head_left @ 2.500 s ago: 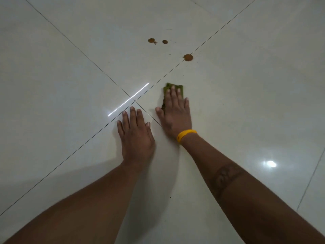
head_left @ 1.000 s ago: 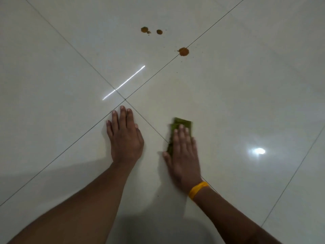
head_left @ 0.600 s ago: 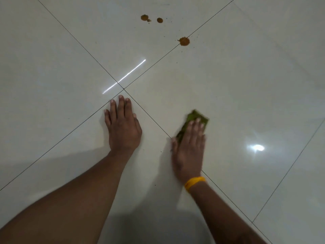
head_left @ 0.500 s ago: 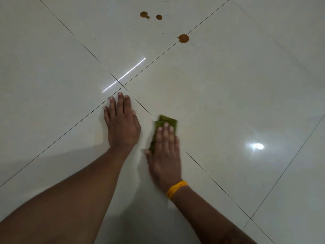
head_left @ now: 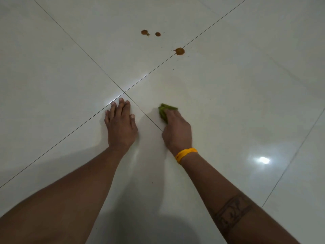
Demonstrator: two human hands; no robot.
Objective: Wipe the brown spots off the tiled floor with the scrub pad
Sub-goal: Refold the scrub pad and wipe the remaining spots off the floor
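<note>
1. The left hand [head_left: 121, 124] lies flat and open on the tiled floor [head_left: 237, 95].
2. The right hand [head_left: 176, 132] is closed around the green scrub pad [head_left: 165, 110], at 3 o'clock of the left hand.
3. Three brown spots [head_left: 179, 51] remain at 12 o'clock, well apart from the pad.

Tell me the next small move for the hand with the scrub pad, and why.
Probably slide the right hand and its green scrub pad forward to the largest brown spot on the grout line; all three spots look untouched, and that one lies nearest the pad.
</note>
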